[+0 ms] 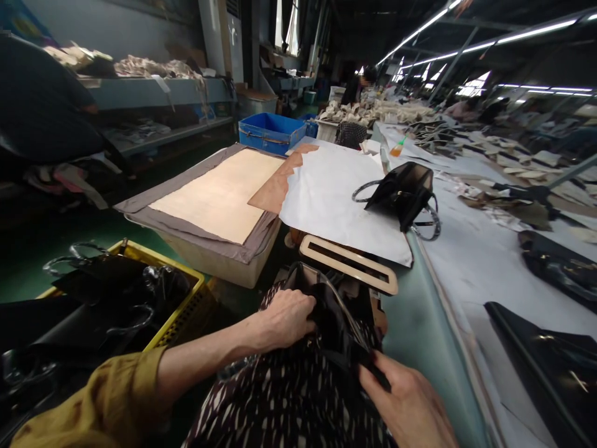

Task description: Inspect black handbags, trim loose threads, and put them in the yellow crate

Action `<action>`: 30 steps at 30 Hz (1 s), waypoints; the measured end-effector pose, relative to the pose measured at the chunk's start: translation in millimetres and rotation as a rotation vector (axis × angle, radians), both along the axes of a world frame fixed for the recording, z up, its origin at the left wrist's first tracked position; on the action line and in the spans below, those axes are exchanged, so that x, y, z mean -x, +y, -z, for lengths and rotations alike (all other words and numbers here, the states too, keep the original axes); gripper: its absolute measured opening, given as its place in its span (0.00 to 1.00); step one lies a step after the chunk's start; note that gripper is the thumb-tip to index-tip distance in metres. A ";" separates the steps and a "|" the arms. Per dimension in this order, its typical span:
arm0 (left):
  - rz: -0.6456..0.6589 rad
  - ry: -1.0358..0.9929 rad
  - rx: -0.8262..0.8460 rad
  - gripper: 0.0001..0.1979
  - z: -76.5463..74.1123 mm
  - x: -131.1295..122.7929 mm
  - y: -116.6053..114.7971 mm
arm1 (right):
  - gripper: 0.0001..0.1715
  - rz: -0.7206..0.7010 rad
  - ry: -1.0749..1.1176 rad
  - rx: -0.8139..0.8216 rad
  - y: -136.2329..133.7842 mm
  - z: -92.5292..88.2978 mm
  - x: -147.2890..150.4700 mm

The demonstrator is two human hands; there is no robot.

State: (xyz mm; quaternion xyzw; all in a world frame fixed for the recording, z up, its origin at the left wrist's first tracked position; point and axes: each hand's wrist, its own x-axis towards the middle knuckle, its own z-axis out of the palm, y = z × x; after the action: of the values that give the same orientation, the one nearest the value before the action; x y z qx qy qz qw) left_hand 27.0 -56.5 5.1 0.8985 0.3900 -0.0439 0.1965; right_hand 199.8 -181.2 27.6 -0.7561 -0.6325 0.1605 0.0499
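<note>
A black handbag (333, 320) lies in my lap on patterned dark cloth (289, 398). My left hand (286, 318) is closed on the bag's upper edge, fingers curled into the black material. My right hand (410, 407) pinches a black strap or edge of the same bag at the lower right. A clear plastic-wrapped handle arcs over the bag. Another finished black handbag (403, 193) with wrapped handles lies on white paper (326, 199) on the table ahead.
A yellow crate (184, 314) at my left holds several black bags. A cloth-covered box with a tan board (219, 193) stands ahead left, a blue bin (270, 132) behind it. A beige slotted frame (349, 264) lies at the table edge. Black pieces (550, 367) lie on the right.
</note>
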 end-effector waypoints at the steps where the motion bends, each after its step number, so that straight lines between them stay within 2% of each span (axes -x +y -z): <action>1: 0.029 0.023 0.007 0.08 1.9 1.6 3.3 | 0.17 0.006 0.018 0.023 -0.5 -0.2 -2.6; 4: 0.133 0.020 -0.029 0.08 -1.2 10.8 6.5 | 0.19 0.069 0.095 0.101 1.3 0.8 -16.3; 6: 0.140 -0.018 -0.074 0.05 -6.1 17.1 6.9 | 0.20 0.131 0.153 0.129 3.9 2.4 -26.8; 9: -0.045 -0.054 -0.143 0.06 -11.0 21.2 15.9 | 0.21 0.142 0.222 0.141 5.2 5.2 -32.6; 12: -0.280 -0.017 -0.249 0.09 -14.3 18.2 37.0 | 0.21 0.063 0.263 0.184 2.0 8.4 -24.3; 14: -0.351 0.000 -0.283 0.10 -19.4 14.3 49.5 | 0.20 0.029 0.257 0.182 -1.3 10.2 -18.5; 17: -0.307 -0.123 -0.246 0.11 -33.2 8.1 51.1 | 0.20 0.045 0.216 0.142 -5.6 11.7 -18.7; 21: -0.084 -0.352 -0.177 0.06 -46.8 -2.6 25.9 | 0.18 0.058 0.229 0.113 -7.8 12.5 -25.9; 23: 0.012 -0.340 -0.148 0.06 -41.5 -9.2 14.9 | 0.17 0.055 0.240 0.101 -8.0 13.2 -26.3; 25: 0.072 -0.266 -0.151 0.09 -27.7 -16.1 11.3 | 0.17 0.053 0.227 0.091 -8.2 13.4 -24.0; 28: 0.094 -0.071 -0.155 0.13 -5.0 -25.7 20.1 | 0.18 0.041 0.191 0.083 -9.5 10.3 -18.9; 30: 0.099 0.019 -0.096 0.11 1.7 -30.8 31.2 | 0.17 0.011 0.181 0.089 -10.8 6.2 -17.3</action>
State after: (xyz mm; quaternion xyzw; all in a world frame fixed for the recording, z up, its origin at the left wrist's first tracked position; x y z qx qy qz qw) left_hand 57.8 -25.3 3.4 0.9247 0.3485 -0.0431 0.1470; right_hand 217.1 -192.1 21.3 -0.7434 -0.6136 0.2556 0.0741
